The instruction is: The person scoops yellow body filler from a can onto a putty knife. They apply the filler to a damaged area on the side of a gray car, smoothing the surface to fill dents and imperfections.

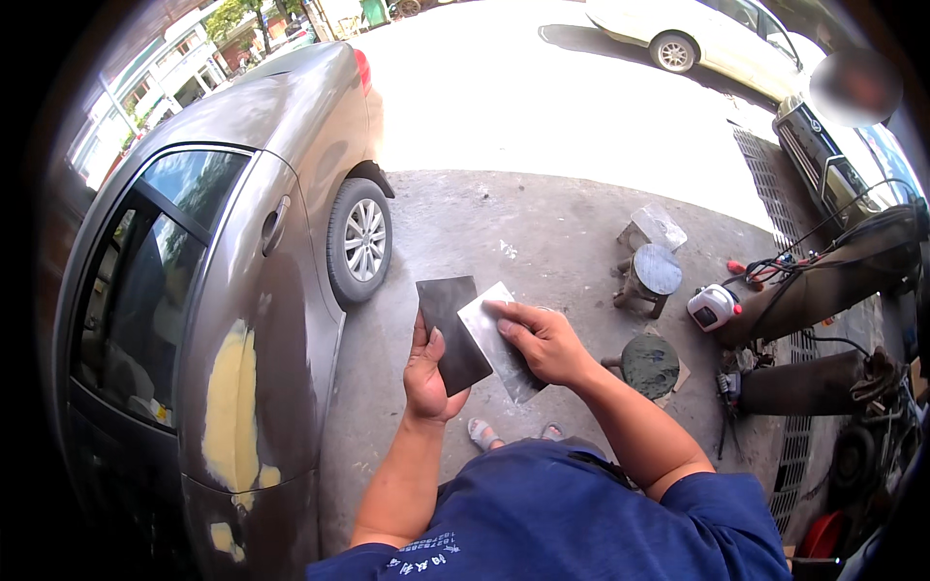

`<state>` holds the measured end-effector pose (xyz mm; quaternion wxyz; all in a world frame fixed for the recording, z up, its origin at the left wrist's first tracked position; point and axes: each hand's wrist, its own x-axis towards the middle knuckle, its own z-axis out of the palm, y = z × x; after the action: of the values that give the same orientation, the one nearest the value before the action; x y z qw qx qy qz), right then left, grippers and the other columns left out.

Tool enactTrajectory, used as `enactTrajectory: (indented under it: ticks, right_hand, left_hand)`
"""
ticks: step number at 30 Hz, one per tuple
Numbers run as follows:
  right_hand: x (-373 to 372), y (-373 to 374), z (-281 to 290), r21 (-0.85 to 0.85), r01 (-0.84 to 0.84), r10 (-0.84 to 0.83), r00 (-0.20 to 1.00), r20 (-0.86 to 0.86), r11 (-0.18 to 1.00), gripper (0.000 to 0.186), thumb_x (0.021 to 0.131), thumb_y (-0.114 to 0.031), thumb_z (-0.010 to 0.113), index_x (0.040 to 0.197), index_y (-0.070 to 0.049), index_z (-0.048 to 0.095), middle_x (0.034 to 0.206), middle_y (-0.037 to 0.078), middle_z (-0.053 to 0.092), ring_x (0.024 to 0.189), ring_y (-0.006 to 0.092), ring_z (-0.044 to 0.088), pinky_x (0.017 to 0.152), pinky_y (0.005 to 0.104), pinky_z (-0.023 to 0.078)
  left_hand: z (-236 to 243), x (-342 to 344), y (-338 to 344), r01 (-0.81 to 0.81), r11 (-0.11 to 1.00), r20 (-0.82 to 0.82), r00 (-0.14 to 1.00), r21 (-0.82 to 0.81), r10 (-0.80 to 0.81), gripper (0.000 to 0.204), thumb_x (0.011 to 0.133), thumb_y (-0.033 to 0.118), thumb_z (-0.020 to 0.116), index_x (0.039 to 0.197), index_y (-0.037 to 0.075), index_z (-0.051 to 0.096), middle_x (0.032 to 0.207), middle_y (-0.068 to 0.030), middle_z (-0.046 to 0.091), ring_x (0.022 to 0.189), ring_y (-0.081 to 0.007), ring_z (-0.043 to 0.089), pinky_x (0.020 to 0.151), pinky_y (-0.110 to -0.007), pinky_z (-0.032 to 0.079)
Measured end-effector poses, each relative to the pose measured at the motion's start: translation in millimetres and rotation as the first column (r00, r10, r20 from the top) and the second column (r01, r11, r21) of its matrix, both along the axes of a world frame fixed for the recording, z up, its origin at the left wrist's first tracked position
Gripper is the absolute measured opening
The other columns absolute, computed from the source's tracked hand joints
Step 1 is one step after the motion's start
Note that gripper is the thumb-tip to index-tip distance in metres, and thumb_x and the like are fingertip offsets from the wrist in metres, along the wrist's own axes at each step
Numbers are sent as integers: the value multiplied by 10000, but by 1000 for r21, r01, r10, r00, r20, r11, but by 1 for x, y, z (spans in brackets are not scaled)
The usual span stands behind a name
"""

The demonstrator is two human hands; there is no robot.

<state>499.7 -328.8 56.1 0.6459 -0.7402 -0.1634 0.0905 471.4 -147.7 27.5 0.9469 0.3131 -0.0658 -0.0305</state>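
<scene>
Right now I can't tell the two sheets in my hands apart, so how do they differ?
The dark sheet is near black and matt; the grey sheet is pale and shiny. The left hand holds the dark one; the right hand presses the grey one, tilted across it. Both are flat, thin rectangles.

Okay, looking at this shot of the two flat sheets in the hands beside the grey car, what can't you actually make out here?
Head view:
- dark sheet: its lower end is hidden behind the left hand.
- shiny sheet: partly covered by the right hand; its material is unclear.
- grey car: its front is cut off by the dark rim of the picture.
- tools at right: a tangle too small and shaded to identify.
</scene>
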Motion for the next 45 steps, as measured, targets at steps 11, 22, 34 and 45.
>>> enactTrajectory:
  ticks: [11,22,34,45]
  right_hand:
    - [16,0,21,191,63,-55,997,-49,980,340,972,-139,514,1282,-4,556,1128,70,657,939,113,597,871,274,476]
    - [-38,30,-8,115,-148,171,960,-222,982,340,966,-152,525,1291,-67,580,1115,90,660,984,119,586,883,272,463]
    - [-22,32,-3,310,-61,134,966,-220,949,339,967,-147,516,1277,-22,577,1168,97,640,1049,120,561,928,271,438]
    - [0,1,13,139,-59,47,995,88,989,335,904,-89,571,1233,-38,611,1094,158,678,999,176,643,873,300,487]
  left_hand:
    - [1,-21,29,222,971,-59,974,85,-217,473,996,146,425,1457,94,335,1452,-151,401,1316,-301,431,1081,-438,382]
    - [3,-22,10,7,999,-43,999,44,-5,823,889,741,261,1451,145,341,1432,-206,408,1286,-350,436,1073,-506,353]
    - [5,-24,4,-12,963,33,999,269,4,669,968,557,363,1423,67,350,1388,-149,464,1254,-273,484,1064,-425,385]
    - [15,-35,48,370,894,-77,929,254,-363,548,1002,304,438,1471,63,286,1355,-158,490,1217,-328,522,926,-524,502]
